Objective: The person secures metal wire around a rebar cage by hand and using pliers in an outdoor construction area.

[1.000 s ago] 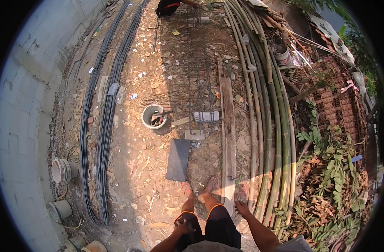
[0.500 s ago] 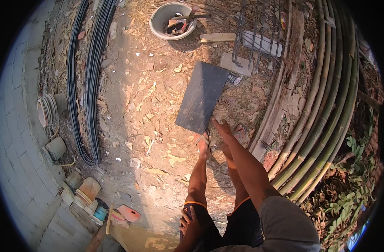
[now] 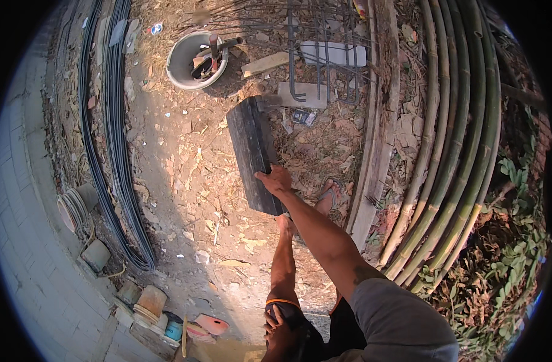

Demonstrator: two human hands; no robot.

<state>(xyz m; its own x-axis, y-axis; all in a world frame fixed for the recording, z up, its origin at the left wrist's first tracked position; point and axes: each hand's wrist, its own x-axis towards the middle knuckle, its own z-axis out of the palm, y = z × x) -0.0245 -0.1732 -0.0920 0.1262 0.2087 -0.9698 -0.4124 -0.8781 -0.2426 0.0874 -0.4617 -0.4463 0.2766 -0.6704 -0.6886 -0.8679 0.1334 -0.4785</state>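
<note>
A dark, flat rectangular board stands tilted over the dirt just in front of my left foot. My right hand grips its right edge, thumb across the upper face; the fingers underneath are mostly hidden. Spread fingers of my left hand rest on my left thigh, holding nothing. Past the board's far end lies a grey slab, with a small dark packet close by.
A grey bucket with tools stands at the far side. Long black rebar runs along the left, near several small buckets. Bent steel bars, a wooden plank and bamboo poles are on the right.
My right hand has taken hold of the board's right edge, and the board has gone from lying flat to tilted. My left hand stays on the thigh. The view has shifted.
</note>
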